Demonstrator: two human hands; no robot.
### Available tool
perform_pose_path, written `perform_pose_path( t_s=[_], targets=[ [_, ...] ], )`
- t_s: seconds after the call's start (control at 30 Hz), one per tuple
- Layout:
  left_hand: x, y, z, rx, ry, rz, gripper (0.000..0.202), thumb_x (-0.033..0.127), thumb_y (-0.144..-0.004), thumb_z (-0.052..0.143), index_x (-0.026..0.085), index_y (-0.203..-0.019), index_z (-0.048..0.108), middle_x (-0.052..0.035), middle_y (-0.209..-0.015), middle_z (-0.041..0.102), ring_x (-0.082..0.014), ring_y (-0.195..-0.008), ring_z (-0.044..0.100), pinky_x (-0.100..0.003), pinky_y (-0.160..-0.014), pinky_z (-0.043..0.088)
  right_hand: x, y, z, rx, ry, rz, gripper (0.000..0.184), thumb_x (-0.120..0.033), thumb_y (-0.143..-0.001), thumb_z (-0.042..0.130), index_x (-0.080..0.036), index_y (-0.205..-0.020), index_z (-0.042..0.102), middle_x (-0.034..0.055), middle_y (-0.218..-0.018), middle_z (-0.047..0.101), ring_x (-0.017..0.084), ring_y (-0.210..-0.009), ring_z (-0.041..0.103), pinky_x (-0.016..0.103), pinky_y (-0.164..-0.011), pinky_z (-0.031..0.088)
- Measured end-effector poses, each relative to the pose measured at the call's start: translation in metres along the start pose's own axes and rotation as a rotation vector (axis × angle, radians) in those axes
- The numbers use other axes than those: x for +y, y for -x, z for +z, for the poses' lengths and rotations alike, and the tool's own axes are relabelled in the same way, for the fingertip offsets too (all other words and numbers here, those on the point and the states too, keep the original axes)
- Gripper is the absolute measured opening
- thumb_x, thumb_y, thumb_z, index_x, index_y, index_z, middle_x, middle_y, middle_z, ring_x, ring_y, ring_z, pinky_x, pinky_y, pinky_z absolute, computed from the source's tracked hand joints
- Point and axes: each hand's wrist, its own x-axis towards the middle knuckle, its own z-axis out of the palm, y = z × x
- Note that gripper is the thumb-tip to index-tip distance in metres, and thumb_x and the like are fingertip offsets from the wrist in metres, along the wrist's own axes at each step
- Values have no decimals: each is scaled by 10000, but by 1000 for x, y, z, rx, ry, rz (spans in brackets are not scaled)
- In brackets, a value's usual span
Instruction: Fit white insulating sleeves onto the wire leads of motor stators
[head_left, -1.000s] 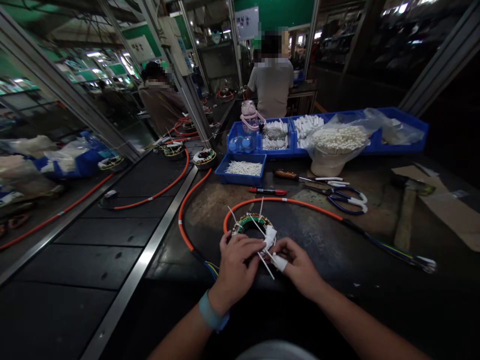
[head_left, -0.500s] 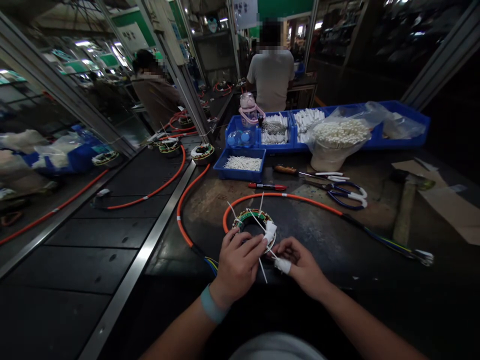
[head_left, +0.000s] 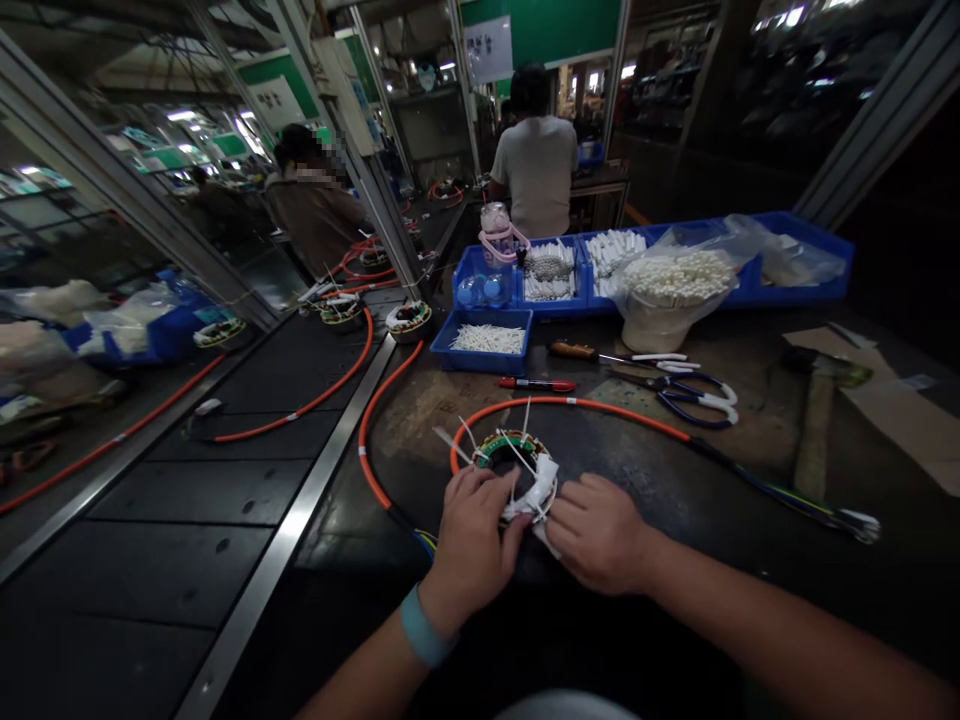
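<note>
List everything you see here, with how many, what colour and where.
Ring part: one, green and white, at hands
Thin ties: several, white, on it
Cables: several, orange, bench and conveyor
Other rings: several, multicoloured, left
Marker: one, red and black, mid-bench
Scissors: one, blue handles, right
Hand tool: one, brown handle, by scissors
Hammer: one, brown, right
Cardboard: one, brown, far right
Tray: one, blue, behind marker
Bins: one row, blue, back
Bagged sticks: one bundle, white, before bins
Handled bottle: one, pink, by bins
Conveyor: one, black, left
People: at least two, grey and brown tops, background
Left hand: one, blue wristband, at ring
Right hand: one, curled, at ring
</note>
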Motion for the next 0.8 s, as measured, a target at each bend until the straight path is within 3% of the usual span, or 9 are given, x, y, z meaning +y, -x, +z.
perform_pose_path(
  t_s=[0.07,0.17,0.3,0.4,0.47,0.57,0.8],
  targets=[
    [-1,-4,-3,-66,26,-40,181,206,-798,548,199,-951,643,-31,-818,659,-207,-886,528,-460,-934,323,11,-12,1,10,52,-80,255,-161,-865,390,-169,-646,520,19,-588,482,160,-606,372,331,-555,180],
    [-5,-8,-7,-144,68,-19,126,208,-798,550,204,-872,652,-15,-757,645,-181,-804,531,-432,-902,339,32,-34,6,14,115,-34,255,-192,-856,419,-171,-624,523,29,-591,498,164,-613,374,333,-563,186],
    [-6,-9,-6,-173,55,-21,115,212,-811,525,189,-830,637,-16,-724,626,-179,-775,514,-424,-896,341,46,-44,7,-94,-86,58,201,-258,-856,453,-168,-714,562,27,-689,543,158,-671,423,302,-594,245],
    [-4,-7,-3,-141,23,-21,104,225,-803,523,184,-829,616,-25,-764,631,-199,-825,513,-446,-933,313,40,-36,3,-293,-238,121,149,-288,-873,474,-186,-867,583,21,-819,564,154,-752,461,280,-645,290],
    [-4,-5,0,-95,-5,-29,117,278,-772,570,180,-823,608,-37,-787,631,-219,-851,510,-460,-943,302,35,-34,3,-389,-178,124,129,-281,-858,499,-192,-825,587,24,-816,569,169,-775,466,295,-642,286],
    [-5,-4,5,-32,-7,-28,110,292,-752,599,182,-751,601,-24,-705,615,-205,-781,511,-453,-917,312,33,-42,11,-456,-72,119,130,-235,-838,499,-178,-760,586,43,-777,583,196,-806,468,322,-637,277],
    [-11,-7,8,-7,45,35,88,267,-767,580,191,-768,624,-10,-674,636,-187,-733,528,-442,-873,315,36,-66,26,-564,-111,173,102,-182,-754,561,-146,-695,637,73,-711,620,211,-787,512,315,-652,321]
  ],
)
